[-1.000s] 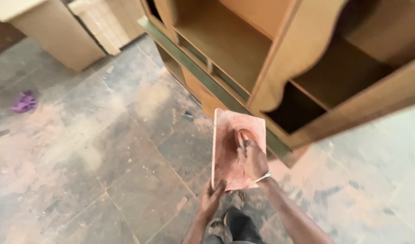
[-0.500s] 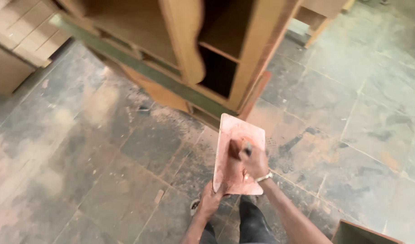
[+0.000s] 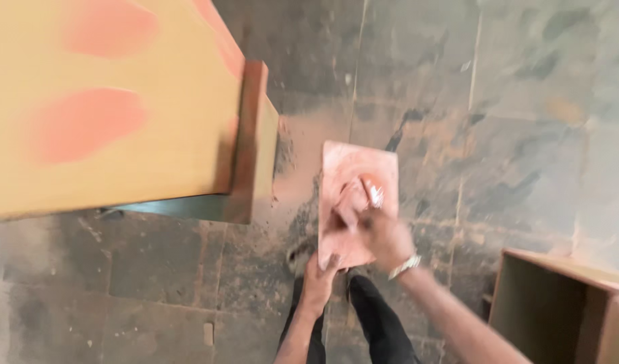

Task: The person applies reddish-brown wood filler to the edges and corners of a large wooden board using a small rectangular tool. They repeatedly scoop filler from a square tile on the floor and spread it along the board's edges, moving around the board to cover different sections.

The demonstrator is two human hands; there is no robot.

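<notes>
Blurring hides right hand (image 3: 384, 236) grip on scraper (image 3: 375, 195); left hand (image 3: 321, 276) clamps pink-smeared board (image 3: 353, 172) edge above dusty stone floor (image 3: 512, 135).

Motion blur smears the right hand (image 3: 377, 232) and the small tool (image 3: 375, 195) it grips.

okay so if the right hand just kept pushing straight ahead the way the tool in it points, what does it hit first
Probably nothing solid: the right hand works a small tool on the pink-smeared board, pointing toward its far edge. Beyond lies only dusty stone floor, though depth is unclear.
</notes>
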